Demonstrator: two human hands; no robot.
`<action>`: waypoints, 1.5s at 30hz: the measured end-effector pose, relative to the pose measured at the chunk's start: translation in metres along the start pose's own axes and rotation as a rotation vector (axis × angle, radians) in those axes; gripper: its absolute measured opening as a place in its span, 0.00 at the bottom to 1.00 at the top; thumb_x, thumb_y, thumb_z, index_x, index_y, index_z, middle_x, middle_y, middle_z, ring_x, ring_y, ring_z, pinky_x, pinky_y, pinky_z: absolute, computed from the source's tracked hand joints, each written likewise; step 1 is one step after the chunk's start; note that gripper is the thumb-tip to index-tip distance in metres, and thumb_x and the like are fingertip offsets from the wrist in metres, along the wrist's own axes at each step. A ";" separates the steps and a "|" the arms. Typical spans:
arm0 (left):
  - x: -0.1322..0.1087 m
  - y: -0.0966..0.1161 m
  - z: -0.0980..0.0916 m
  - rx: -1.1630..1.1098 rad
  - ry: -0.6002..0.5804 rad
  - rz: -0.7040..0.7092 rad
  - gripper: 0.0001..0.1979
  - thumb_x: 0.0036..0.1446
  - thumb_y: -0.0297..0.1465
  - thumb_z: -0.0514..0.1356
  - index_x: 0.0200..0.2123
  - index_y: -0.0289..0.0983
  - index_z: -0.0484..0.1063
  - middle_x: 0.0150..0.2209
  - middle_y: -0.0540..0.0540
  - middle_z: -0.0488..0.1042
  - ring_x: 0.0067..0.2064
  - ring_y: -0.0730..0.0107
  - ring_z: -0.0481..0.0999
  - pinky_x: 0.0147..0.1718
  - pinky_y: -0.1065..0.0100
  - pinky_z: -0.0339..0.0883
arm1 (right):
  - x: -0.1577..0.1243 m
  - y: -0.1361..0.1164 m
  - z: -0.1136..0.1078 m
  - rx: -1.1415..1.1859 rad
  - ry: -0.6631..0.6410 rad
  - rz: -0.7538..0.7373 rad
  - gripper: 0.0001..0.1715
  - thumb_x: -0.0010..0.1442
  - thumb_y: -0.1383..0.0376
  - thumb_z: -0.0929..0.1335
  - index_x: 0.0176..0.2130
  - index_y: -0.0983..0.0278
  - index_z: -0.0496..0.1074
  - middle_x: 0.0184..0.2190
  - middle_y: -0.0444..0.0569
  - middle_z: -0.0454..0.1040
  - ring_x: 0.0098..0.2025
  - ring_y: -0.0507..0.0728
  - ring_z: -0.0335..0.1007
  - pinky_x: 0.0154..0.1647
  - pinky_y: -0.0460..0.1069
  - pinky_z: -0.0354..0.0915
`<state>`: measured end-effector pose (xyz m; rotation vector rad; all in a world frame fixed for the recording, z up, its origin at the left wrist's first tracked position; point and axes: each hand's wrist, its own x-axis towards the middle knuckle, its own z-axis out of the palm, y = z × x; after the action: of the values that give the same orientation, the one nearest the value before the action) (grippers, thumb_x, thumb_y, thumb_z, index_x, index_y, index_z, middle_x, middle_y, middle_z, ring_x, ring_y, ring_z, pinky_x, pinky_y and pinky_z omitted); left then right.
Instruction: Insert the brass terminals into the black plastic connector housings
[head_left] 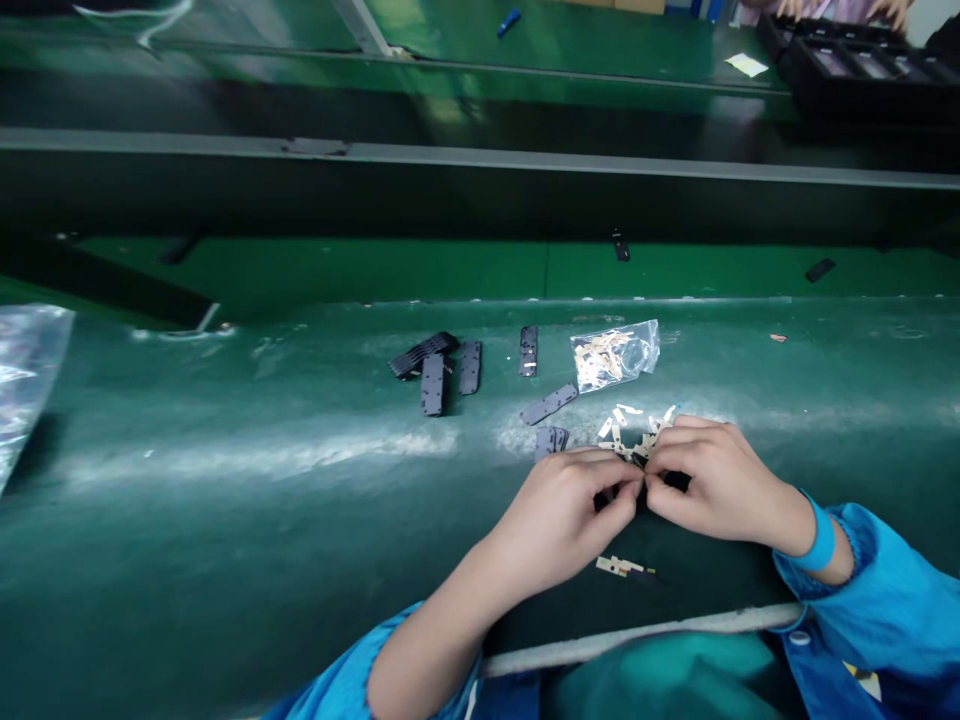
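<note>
My left hand (564, 515) and my right hand (712, 482) meet fingertip to fingertip over a small black plastic part (677, 481), both pinched closed on it. Just beyond the fingers lies a loose heap of small cream metal clips (628, 428). A finished-looking piece with cream clips (621, 567) lies under my hands near the table edge. Several black plastic strips (442, 365) lie further out to the left, with single ones (549, 405) closer in. A clear bag of clips (615, 355) sits behind the heap.
The worktop is a green mat (225, 480) with a pale front edge (637, 635). A clear plastic bag (22, 380) lies at far left. Beyond runs a conveyor rail (480, 160). Another person's hands (840, 8) work over black trays (862, 65) at top right.
</note>
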<state>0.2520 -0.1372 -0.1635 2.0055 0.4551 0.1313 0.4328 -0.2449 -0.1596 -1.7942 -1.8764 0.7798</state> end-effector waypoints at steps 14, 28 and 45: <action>0.000 -0.004 -0.006 -0.190 0.180 -0.086 0.08 0.64 0.29 0.61 0.37 0.38 0.82 0.34 0.48 0.83 0.33 0.70 0.78 0.32 0.70 0.68 | 0.001 0.005 -0.007 0.242 0.219 0.121 0.07 0.57 0.68 0.70 0.31 0.62 0.80 0.29 0.45 0.78 0.34 0.56 0.73 0.37 0.50 0.65; 0.001 -0.006 0.003 -0.071 0.108 0.062 0.09 0.66 0.27 0.59 0.39 0.39 0.81 0.34 0.48 0.81 0.36 0.69 0.79 0.37 0.67 0.70 | 0.001 -0.001 0.002 0.152 0.187 0.069 0.10 0.55 0.73 0.68 0.25 0.62 0.77 0.25 0.44 0.76 0.31 0.55 0.71 0.36 0.50 0.63; 0.007 -0.022 0.011 -1.407 -0.138 -0.421 0.19 0.56 0.45 0.62 0.32 0.33 0.79 0.22 0.46 0.72 0.21 0.70 0.71 0.15 0.73 0.63 | 0.005 0.017 -0.002 0.496 0.362 0.007 0.19 0.62 0.65 0.76 0.52 0.59 0.78 0.46 0.50 0.75 0.46 0.58 0.71 0.41 0.52 0.67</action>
<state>0.2564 -0.1351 -0.1892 0.5205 0.4757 0.0217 0.4470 -0.2397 -0.1696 -1.5033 -1.3064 0.7763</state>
